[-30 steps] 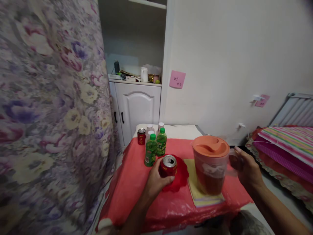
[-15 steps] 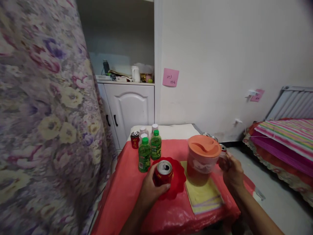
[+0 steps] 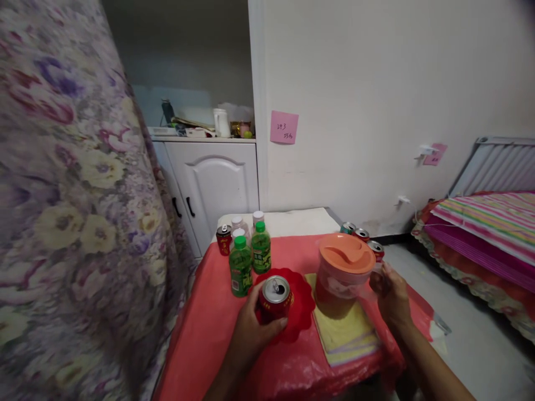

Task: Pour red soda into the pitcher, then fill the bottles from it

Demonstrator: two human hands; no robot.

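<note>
My left hand is wrapped round a dark red drink can, upright with its top opened. The can is over a red scalloped plate; whether it touches the plate is hidden. My right hand is closed on the handle of a clear plastic pitcher. An orange lid covers the pitcher, and brownish-red liquid fills its lower part. Beneath or just below the pitcher lies a folded yellow cloth. Two green-capped bottles stand left of the plate.
Another dark red can and several white-capped bottles stand behind the green bottles. Several cans are at the table's right edge, behind the pitcher. Red plastic covers the table. A floral curtain hangs at left; a bed stands at right.
The whole view has shifted slightly, so things sit a little further left. More of the cans behind the pitcher shows. Both hands keep their hold on the can and the pitcher.
</note>
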